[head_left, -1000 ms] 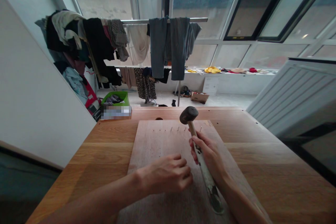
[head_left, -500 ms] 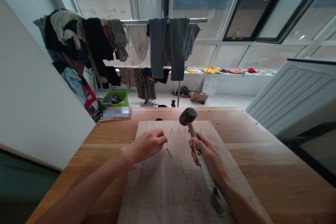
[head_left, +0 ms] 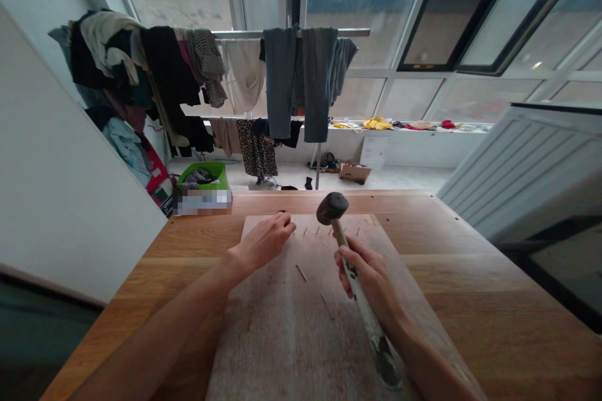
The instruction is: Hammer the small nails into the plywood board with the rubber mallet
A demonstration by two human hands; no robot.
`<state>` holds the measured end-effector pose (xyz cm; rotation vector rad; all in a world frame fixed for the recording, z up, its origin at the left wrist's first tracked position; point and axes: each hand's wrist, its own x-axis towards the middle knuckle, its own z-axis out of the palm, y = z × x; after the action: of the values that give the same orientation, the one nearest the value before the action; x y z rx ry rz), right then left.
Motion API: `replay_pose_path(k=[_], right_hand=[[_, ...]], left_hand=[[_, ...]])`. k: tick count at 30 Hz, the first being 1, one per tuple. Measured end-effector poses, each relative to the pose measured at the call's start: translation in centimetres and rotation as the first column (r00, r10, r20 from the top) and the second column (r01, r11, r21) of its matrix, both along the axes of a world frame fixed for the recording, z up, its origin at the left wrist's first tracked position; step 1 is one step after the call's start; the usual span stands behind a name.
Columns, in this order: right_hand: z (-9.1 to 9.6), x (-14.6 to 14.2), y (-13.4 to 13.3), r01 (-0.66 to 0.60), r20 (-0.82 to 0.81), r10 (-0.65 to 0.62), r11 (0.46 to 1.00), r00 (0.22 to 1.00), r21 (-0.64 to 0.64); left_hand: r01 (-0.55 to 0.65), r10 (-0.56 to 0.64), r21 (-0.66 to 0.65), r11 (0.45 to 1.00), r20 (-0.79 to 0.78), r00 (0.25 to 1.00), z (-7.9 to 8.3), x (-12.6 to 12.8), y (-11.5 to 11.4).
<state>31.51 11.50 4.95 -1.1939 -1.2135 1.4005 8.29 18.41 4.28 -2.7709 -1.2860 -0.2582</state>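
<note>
My right hand is wrapped round the handle of a rubber mallet. Its dark head is raised above the far part of a worn wooden board, and the scuffed pale handle slants back toward me. At the board's far left part, my left hand has its fingers pinched together close to the surface; anything between the fingertips is too small or hidden to make out. To the right of those fingertips, several nails stand upright in a row. Two loose nails lie flat nearer me, one beyond the other.
The board rests on a wooden table. A blurred-out item sits at the table's far left corner. Beyond stand a green basket, a rack with hanging clothes and a cardboard box. A white ribbed panel is at right.
My left hand has moved away from me and slightly left, toward the far end of the nail row. The mallet stays raised in my right hand. The view has shifted slightly.
</note>
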Motion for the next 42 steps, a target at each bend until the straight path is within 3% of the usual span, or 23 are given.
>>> replay_pose_path(k=[4, 7, 11, 16, 20, 25, 29, 35, 42], right_hand=[[0.2, 0.0, -0.1, 0.001, 0.025, -0.002, 1.0, 1.0, 0.013], [0.1, 0.0, -0.1, 0.003, 0.036, -0.004, 1.0, 0.999, 0.011], [0.1, -0.3, 0.0, -0.003, 0.043, 0.003, 1.0, 0.999, 0.02], [0.9, -0.9, 0.3, -0.031, 0.081, 0.031, 1.0, 0.996, -0.001], [1.2, -1.7, 0.8, -0.081, 0.069, 0.083, 0.997, 0.994, -0.018], [-0.4, -2.6, 1.1, -0.117, 0.014, 0.117, 0.993, 0.993, 0.01], [-1.3, -2.5, 0.6, -0.148, 0.011, 0.148, 0.989, 0.989, 0.027], [-1.2, -2.3, 0.1, -0.172, 0.001, 0.173, 0.984, 0.985, 0.05], [-1.1, -2.7, 0.1, -0.219, 0.122, 0.208, 0.972, 0.97, 0.081]], left_hand=[[0.02, -0.019, -0.015, 1.0, 0.025, 0.999, -0.2, 0.2, 0.2], [0.009, 0.006, -0.063, 0.998, 0.237, 0.972, -1.2, 0.5, 0.3], [0.004, 0.064, -0.118, 0.993, 0.571, 0.819, -2.9, 0.7, 0.7], [0.046, 0.176, -0.28, 0.959, 0.713, 0.678, -3.7, 0.4, 1.1], [0.051, 0.236, -0.333, 0.942, 0.761, 0.605, -4.0, 0.3, 1.5], [0.067, 0.257, -0.353, 0.933, 0.786, 0.563, -4.2, 0.4, 1.7], [0.047, 0.264, -0.349, 0.936, 0.782, 0.565, -4.1, 0.5, 1.6], [0.042, 0.261, -0.344, 0.938, 0.782, 0.566, -3.8, 0.5, 1.5], [0.042, 0.25, -0.335, 0.941, 0.776, 0.58, -3.4, 0.4, 1.4]])
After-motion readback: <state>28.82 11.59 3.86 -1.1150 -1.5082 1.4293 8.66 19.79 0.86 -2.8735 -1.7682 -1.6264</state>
